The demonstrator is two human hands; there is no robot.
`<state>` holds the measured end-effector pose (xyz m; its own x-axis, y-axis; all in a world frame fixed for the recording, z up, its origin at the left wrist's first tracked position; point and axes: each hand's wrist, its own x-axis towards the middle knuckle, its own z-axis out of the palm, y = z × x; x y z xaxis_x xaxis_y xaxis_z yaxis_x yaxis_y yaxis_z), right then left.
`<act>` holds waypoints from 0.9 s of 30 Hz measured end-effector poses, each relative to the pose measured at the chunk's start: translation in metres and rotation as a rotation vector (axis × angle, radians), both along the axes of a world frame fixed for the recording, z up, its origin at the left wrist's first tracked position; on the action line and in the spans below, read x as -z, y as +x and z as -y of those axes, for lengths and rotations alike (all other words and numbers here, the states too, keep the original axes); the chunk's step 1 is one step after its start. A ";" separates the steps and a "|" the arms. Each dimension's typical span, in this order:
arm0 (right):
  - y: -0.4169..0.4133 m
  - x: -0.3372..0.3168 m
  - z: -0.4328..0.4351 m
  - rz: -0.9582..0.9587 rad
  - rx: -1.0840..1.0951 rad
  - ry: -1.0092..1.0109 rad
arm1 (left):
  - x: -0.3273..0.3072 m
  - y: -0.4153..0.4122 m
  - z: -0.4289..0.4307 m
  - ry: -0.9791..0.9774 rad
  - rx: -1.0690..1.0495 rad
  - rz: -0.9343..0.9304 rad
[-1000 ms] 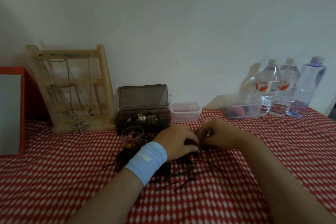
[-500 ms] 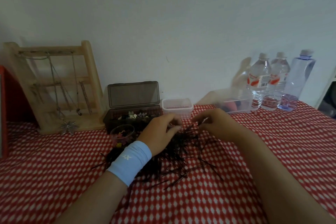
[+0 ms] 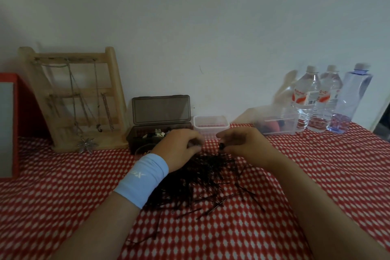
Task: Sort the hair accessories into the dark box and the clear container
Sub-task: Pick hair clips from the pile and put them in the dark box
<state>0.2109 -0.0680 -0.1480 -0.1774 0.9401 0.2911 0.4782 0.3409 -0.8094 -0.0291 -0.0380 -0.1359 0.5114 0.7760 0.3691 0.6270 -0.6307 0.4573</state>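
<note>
- Head view: sorting is under way. The pile of thin black metal hairpins (image 3: 202, 183) lies mid-table on the red-and-white checked tablecloth (image 3: 63, 196), between the two forearms.
- Grip R: right hand (image 3: 242, 143) pinches a small black round-headed piece (image 3: 221, 145) between thumb and fingertips, just above the pile's 12 o'clock edge.
- Grip L: left hand (image 3: 179, 148), with a light blue wristband (image 3: 143, 179) on the wrist, has its fingers curled over the pile's 11 o'clock edge. Can't tell whether it holds anything.
- Bins: dark smoky plastic box (image 3: 161, 110), lid up, sits at 11 o'clock from the pile with mixed pieces inside. The small clear plastic container (image 3: 211, 125) is at 12 o'clock, just beside the box.
- Step, my read: one piece is picked and the drop is pending. The next move is a short carry toward 11 or 12 o'clock, then a release over an open top. Can't tell which bin fits this piece.
- Axis: the pins in the pile mostly run 12–6, fanning out. Loose ones at the 6 o'clock edge lie roughly 2–8. The held piece is too small to read an axis.
</note>
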 end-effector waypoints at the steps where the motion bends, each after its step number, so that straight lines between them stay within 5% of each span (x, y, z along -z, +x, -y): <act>1: -0.005 -0.001 0.000 0.009 0.001 0.002 | -0.005 -0.010 -0.001 0.001 -0.031 0.005; 14: -0.113 -0.037 -0.066 0.340 0.018 0.146 | 0.006 -0.099 -0.002 0.073 -0.307 -0.175; 21: -0.070 -0.017 -0.040 0.407 0.108 0.191 | 0.004 -0.058 0.010 0.181 -0.100 -0.042; 27: -0.039 -0.001 -0.012 0.713 -0.007 -0.016 | 0.017 -0.011 0.016 -0.045 0.053 -0.449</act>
